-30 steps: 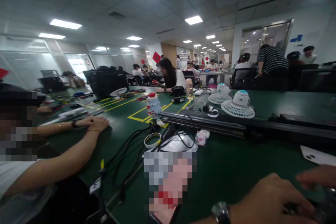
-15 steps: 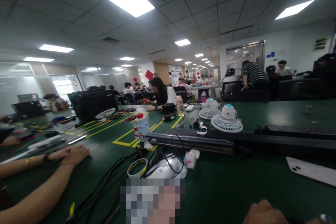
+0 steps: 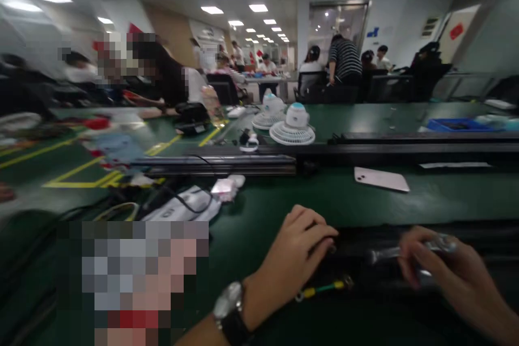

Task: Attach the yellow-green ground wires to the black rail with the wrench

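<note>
My left hand (image 3: pixel 298 243), with a wristwatch (image 3: pixel 229 300) on its wrist, is closed at the edge of a long black part (image 3: pixel 365 238). Thumb and fingertips come together there, and what they pinch is hidden. A shiny metal hand tool (image 3: pixel 385 254) is gripped in my right hand (image 3: pixel 441 265), above the same black part; motion blur hides its exact kind. Just below my left hand lies a short green-and-yellow wire (image 3: pixel 324 289) with ring ends.
A pink phone (image 3: pixel 381 179) lies on the green table (image 3: pixel 259 211) beyond my hands. Black and metal bars (image 3: pixel 227 164) cross the table, with white fans (image 3: pixel 292 127) behind them. Cables and a white packet (image 3: pixel 182 205) are at left. People sit at the far side.
The view has swung right and down. My left hand and the wire have come into view, and more of my right hand with the metal tool now shows.
</note>
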`<action>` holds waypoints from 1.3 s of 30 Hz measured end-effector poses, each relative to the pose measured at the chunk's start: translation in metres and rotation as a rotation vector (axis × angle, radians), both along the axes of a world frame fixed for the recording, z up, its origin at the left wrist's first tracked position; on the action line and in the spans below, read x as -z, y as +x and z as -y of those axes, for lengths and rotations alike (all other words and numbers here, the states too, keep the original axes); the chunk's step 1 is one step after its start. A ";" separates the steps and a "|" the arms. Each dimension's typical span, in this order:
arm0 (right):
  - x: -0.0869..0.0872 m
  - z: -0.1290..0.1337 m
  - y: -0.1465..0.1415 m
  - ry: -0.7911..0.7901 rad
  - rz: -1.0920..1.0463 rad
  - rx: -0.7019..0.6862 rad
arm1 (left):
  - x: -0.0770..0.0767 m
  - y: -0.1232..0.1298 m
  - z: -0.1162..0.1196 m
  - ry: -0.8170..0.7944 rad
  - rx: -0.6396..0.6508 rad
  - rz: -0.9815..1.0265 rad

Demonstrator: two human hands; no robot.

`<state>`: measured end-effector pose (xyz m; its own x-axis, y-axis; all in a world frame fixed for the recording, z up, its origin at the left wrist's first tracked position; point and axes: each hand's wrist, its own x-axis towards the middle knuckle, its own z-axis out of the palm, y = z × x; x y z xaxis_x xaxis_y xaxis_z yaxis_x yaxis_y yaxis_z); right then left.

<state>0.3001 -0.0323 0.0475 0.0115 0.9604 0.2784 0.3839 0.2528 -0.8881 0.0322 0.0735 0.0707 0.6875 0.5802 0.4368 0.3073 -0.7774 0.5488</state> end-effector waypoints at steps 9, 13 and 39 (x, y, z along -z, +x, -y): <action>-0.011 0.003 -0.008 0.161 0.208 -0.291 | 0.008 0.006 -0.003 0.098 0.055 -0.101; -0.014 0.004 -0.012 0.169 0.245 -0.291 | 0.008 0.005 -0.002 0.094 0.055 -0.124; -0.029 -0.004 -0.033 0.240 0.437 -0.335 | 0.001 0.000 0.004 0.085 0.057 -0.131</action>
<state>0.2669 -0.0284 0.0762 -0.4456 0.8015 0.3989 0.5653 0.5974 -0.5688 0.0326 0.0699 0.0697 0.7724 0.5032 0.3874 0.3257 -0.8376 0.4386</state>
